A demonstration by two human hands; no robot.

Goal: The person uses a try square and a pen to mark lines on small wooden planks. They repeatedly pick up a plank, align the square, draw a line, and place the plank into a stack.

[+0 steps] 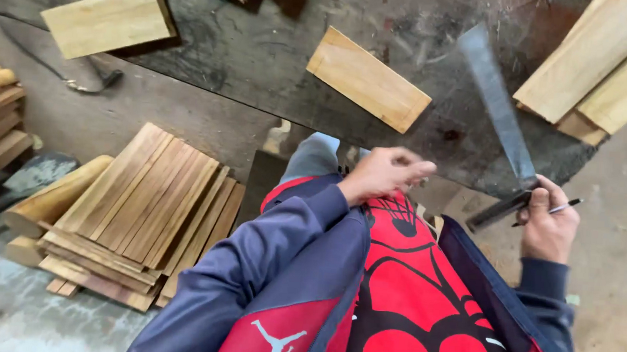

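Observation:
My right hand [547,225] grips the dark handle of a metal try square [497,100], whose long blade slants up over the dark worktable [263,55]. A pen [557,208] is pinched in the same hand. My left hand [387,174] hangs loosely curled in front of my red and navy jacket, holding nothing. A short light wooden board [368,79] lies on the table just above the left hand.
Another wooden block [109,20] lies at the table's left edge. Long planks [609,57] rest at the upper right. A stack of thin boards [145,212] and a thick beam [51,198] lie on the floor to the left. A cable [77,82] runs nearby.

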